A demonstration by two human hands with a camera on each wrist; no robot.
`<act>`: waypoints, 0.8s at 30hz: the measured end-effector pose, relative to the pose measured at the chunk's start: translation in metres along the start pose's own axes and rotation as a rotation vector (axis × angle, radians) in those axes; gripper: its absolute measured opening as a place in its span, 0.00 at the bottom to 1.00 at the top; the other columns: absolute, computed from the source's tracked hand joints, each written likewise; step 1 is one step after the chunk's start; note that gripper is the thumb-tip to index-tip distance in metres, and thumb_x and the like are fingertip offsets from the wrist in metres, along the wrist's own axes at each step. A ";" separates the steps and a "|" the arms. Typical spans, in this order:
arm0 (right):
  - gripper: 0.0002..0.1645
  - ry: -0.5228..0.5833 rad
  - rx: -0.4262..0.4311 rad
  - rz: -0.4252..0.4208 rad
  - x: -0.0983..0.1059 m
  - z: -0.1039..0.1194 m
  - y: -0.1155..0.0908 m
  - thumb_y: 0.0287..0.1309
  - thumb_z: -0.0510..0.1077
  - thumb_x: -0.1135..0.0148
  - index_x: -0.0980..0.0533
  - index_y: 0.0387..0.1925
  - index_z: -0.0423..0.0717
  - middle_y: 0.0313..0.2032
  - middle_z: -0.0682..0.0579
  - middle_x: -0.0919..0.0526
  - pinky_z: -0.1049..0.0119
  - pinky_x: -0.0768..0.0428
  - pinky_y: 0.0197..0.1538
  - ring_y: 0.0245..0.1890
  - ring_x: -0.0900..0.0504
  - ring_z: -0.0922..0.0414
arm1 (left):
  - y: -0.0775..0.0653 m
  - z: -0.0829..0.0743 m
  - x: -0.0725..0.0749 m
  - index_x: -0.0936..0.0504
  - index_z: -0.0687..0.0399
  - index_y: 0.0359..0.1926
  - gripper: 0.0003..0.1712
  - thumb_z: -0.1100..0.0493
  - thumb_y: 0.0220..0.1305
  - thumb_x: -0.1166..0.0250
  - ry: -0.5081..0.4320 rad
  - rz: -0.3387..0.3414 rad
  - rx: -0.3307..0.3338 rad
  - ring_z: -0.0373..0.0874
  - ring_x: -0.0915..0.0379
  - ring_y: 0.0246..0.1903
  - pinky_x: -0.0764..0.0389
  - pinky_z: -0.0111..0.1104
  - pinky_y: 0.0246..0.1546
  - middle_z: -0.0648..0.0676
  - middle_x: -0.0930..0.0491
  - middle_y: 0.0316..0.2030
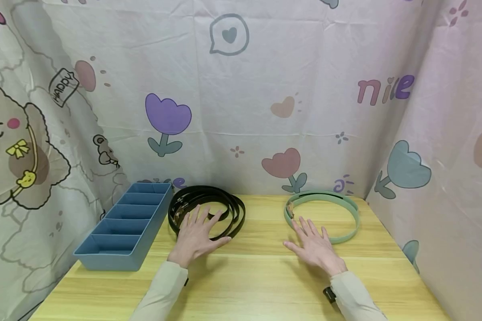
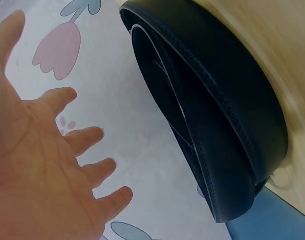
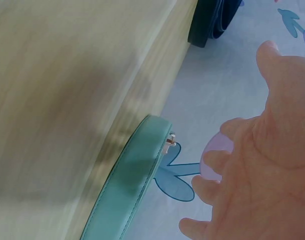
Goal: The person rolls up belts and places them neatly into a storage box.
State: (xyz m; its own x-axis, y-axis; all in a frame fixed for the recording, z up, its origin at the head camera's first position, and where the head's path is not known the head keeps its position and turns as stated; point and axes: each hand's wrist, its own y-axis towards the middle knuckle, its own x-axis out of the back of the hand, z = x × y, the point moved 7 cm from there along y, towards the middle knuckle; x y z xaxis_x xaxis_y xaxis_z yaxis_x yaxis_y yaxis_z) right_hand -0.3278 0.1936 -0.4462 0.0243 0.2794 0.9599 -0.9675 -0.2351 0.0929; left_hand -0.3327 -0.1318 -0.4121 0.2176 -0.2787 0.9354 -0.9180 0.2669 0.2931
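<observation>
1. White cloth [image 1: 241,80], tulip-and-heart print; hung beyond the left grip [image 1: 197,236] and right grip [image 1: 315,247], and along the outer side of each.
2. Yellow wood-grain worktop [image 1: 261,290]; beneath both grips.
3. Blue tray [image 1: 108,263], five compartments in a row; on the worktop, to the left of the left grip and apart from it.
4. Black belt coil [image 2: 242,85], several loops, one belt or more cannot be told; on the worktop, beneath and just beyond the left grip's fingers, between tray and right grip.
5. Green belt [image 3: 132,175], stitched edges, laid in a wide ring; on the worktop, just beyond the right grip.
6. Pale sleeves, two [image 1: 160,290]; on the near side of each grip.
7. Left grip: bare hand, palm down, fingers and thumb spread; above the near side of the black coil, apart from it in the left wrist view.
8. Right grip: bare hand, palm down, fingers spread, thumb out; near the green ring's closer edge, a gap showing in the right wrist view.
9. Dark wrist device [image 1: 328,294]; at the right grip's cuff.
10. Gold-toned buckle [image 1: 291,208]; on the green belt, just beyond the right grip's fingertips.
</observation>
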 end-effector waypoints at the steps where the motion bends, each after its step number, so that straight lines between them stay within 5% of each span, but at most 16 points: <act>1: 0.49 0.002 -0.001 -0.001 0.000 0.000 0.000 0.65 0.74 0.57 0.50 0.76 0.51 0.76 0.43 0.55 0.31 0.64 0.69 0.76 0.55 0.38 | 0.000 0.000 0.000 0.37 0.37 0.73 0.51 0.19 0.53 0.46 0.001 0.001 -0.001 0.62 0.60 0.75 0.57 0.62 0.70 0.59 0.45 0.75; 13: 0.49 0.024 -0.014 0.050 -0.003 -0.004 -0.001 0.65 0.73 0.56 0.50 0.76 0.50 0.76 0.42 0.53 0.31 0.64 0.69 0.76 0.54 0.38 | 0.002 -0.010 -0.020 0.40 0.35 0.74 0.51 0.19 0.54 0.46 0.000 0.086 0.001 0.61 0.61 0.76 0.55 0.61 0.70 0.58 0.47 0.75; 24: 0.44 0.062 -0.031 0.112 -0.011 -0.010 0.011 0.70 0.65 0.55 0.49 0.76 0.44 0.76 0.39 0.53 0.31 0.57 0.69 0.75 0.52 0.36 | 0.010 -0.043 -0.048 0.41 0.41 0.74 0.48 0.27 0.59 0.41 -0.063 0.182 -0.079 0.63 0.58 0.75 0.54 0.61 0.70 0.60 0.47 0.75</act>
State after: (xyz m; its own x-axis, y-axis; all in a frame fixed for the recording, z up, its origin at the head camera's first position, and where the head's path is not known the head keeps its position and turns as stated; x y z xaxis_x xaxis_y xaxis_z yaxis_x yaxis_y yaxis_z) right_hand -0.3411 0.1970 -0.4588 -0.0991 0.3104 0.9454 -0.9706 -0.2398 -0.0231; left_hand -0.3383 -0.0760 -0.4460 0.0274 -0.2760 0.9608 -0.9111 0.3886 0.1376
